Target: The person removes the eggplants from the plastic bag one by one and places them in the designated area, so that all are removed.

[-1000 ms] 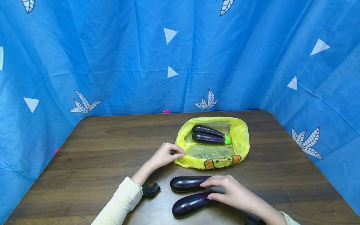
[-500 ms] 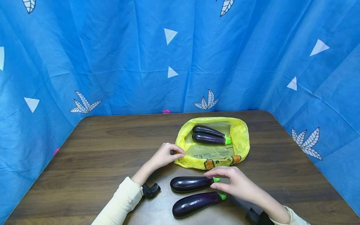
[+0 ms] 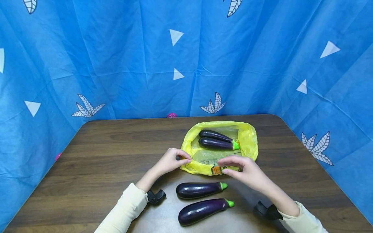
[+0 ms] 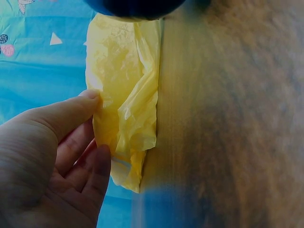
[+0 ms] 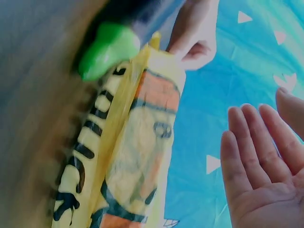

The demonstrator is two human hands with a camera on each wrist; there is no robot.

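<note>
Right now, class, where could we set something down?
Table is bare between the left hand and left-side curtain, and right of the yellow bag. Crowded: the bag's far half, with two eggplants, and just before it, where two loose eggplants lie.

Fingers (image 4: 71,112) pinching yellow bag (image 4: 111,61), blue cloth (image 4: 42,71), tabletop (image 4: 228,114)

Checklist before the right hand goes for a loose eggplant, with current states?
1. Yellow bag open at the top: ok.
2. Left hand pinching the bag's edge: ok.
3. Firmness of that pinch: cannot tell.
4. Right hand holding nothing: ok.
5. Right hand at a loose eggplant: not ok; it is by the bag's near edge.
6. Nearer loose eggplant and farther loose eggplant uncovered on the table: ok.
</note>
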